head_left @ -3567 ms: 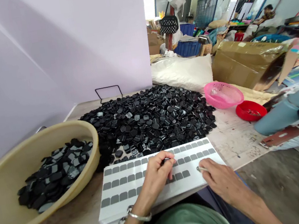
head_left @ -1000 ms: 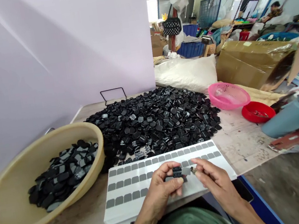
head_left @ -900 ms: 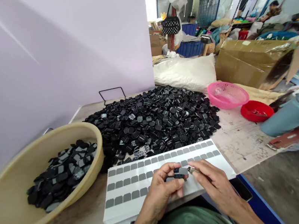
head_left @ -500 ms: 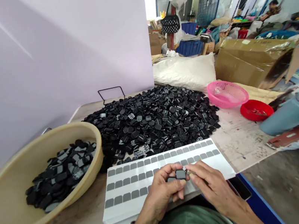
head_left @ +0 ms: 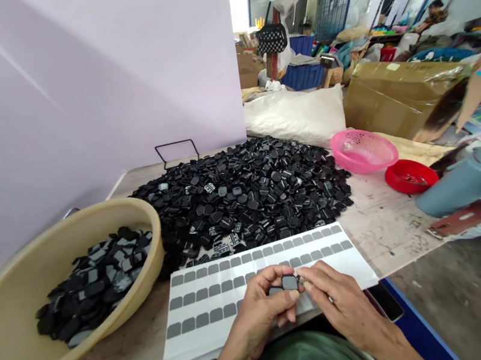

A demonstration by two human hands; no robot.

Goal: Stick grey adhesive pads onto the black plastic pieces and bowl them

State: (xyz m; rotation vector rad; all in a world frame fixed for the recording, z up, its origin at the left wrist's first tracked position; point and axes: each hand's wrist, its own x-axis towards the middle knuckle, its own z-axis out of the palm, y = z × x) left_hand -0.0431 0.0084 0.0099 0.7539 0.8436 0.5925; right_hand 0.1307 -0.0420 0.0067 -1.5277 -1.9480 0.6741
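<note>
My left hand (head_left: 263,303) is closed around small black plastic pieces. One of them, a rounded black piece with a grey face (head_left: 290,283), shows between thumb and fingers, and part of a second dark piece (head_left: 275,290) sits beside it. My right hand (head_left: 340,298) pinches a small item at the right edge of the grey-faced piece; the fingers mostly cover it and I cannot make out its kind. Under both hands lies a stack of white sheets (head_left: 210,334) with rows of grey rounded stickers (head_left: 202,319).
A large heap of black plastic pieces (head_left: 247,197) spreads behind the sheets. At left, a yellowish basin (head_left: 5,339) holds similar grey-faced pieces. To the right are a pink basket (head_left: 363,160), a red bowl (head_left: 397,187) and a blue-grey bottle (head_left: 447,187). A cardboard box (head_left: 401,97) stands behind.
Both hands stay almost in place, with the grey-faced piece still between them. The camera view has shifted slightly, so the surroundings sit a little further left.
</note>
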